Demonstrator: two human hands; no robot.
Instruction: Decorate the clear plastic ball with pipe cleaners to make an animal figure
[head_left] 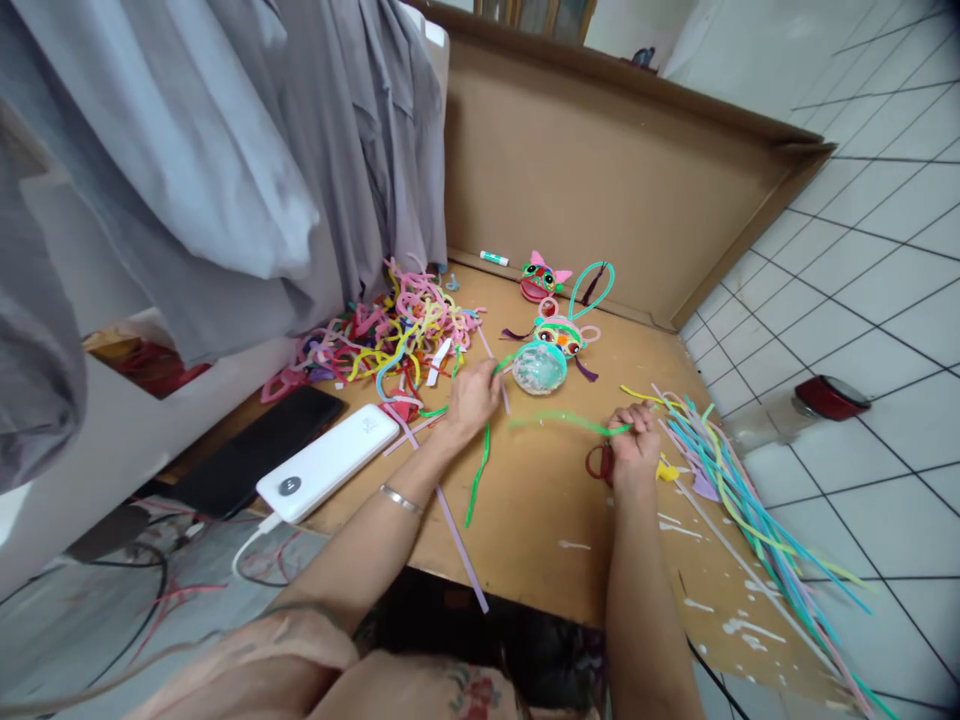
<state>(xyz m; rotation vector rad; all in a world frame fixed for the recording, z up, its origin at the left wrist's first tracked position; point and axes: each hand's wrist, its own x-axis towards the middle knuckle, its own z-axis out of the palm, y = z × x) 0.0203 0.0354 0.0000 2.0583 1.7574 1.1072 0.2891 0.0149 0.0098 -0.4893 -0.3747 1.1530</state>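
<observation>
Near the middle of the brown table, my left hand (475, 396) is closed on a green pipe cleaner; a short end sticks out beyond the fingers. To the right, my right hand (636, 436) pinches another green pipe cleaner (564, 416), whose free length is blurred and points left. Just beyond my left hand sits a clear round piece with a teal rim (540, 368), next to a decorated animal face (559, 338) with pink loops and dark tassels. Below my left hand a green strand (478, 478) hangs or lies; which one I cannot tell. Red-handled scissors (598, 462) are partly hidden beside my right hand.
A tangled pile of colored pipe cleaners (420, 325) lies at the left, near a white power bank (328, 462) and a black phone (259, 450). Long pipe cleaners (750, 490) lie along the right edge. A second animal face (540, 278) and a glue stick (494, 258) are at the back.
</observation>
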